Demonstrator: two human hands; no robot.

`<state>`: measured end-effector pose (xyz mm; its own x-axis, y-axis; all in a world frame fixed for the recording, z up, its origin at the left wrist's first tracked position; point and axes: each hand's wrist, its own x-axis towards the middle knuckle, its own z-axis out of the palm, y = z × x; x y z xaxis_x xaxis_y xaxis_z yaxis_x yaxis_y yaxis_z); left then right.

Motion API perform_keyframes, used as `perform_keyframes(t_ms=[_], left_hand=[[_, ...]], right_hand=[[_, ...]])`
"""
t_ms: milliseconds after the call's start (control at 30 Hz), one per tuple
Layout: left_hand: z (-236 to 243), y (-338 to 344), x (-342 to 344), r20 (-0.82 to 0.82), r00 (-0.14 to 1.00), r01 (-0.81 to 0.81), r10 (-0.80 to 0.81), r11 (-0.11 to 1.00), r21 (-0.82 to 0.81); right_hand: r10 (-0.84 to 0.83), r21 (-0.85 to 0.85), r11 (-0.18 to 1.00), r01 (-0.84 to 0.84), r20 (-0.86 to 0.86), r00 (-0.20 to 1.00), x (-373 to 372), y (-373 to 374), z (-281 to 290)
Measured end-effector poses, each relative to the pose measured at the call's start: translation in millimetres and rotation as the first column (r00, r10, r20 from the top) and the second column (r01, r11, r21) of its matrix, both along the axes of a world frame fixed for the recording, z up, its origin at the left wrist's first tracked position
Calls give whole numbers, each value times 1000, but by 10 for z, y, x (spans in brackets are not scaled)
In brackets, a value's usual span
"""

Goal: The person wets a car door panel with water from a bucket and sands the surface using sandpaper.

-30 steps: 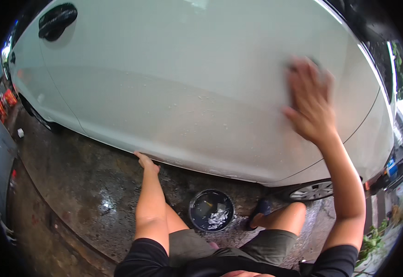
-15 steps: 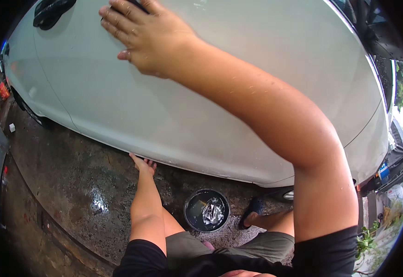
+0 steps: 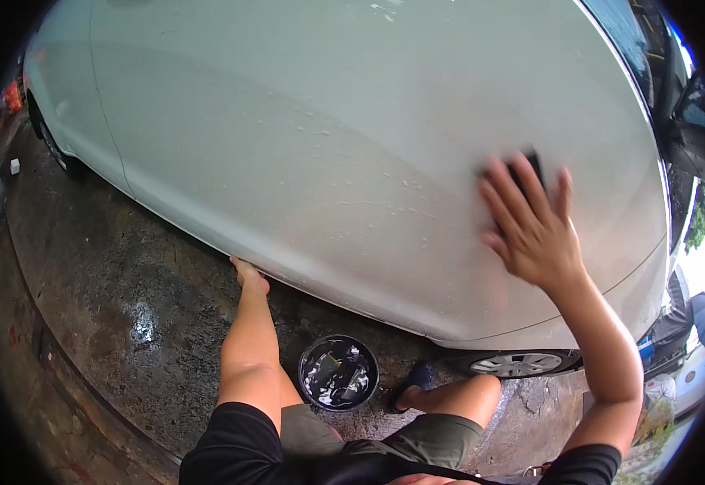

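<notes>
My right hand presses a thin black pad flat to the side of a pale, wet car. Its fingers are spread over the pad and a little blurred; the pad is mostly hidden beneath them. Water beads and streaks show on the panel left of that hand. My left hand reaches down to the car's lower edge and touches it; its fingers are largely hidden there. On the ground between that arm and my bent leg stands a round black bucket with dark liquid and whitish foam inside.
A car wheel is right of my foot in a dark clog. Wet concrete ground stretches left, with a small white block on it. A dark side mirror juts out at upper right.
My right hand has swept the black pad from the upper left of the car's side to the right. The view has shifted slightly rightward. My left hand stays at the car's lower edge.
</notes>
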<state>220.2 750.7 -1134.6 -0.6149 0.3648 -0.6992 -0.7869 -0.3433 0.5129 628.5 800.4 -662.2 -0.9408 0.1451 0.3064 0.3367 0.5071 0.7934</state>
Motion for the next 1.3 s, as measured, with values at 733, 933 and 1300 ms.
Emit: perform_keyframes(t_ms=[733, 933, 1300], left_hand=[[562, -18, -115, 107, 973, -227, 203, 918, 325], [515, 93, -167, 73, 986, -165, 149, 918, 360], [463, 69, -154, 130, 984, -157, 124, 943, 295]], right_hand=[[54, -4, 999, -54, 42, 998, -1079, -132, 261], [89, 104, 991, -81, -68, 994, -1625, -262, 824], [19, 86, 996, -9, -115, 993, -908, -179, 457]])
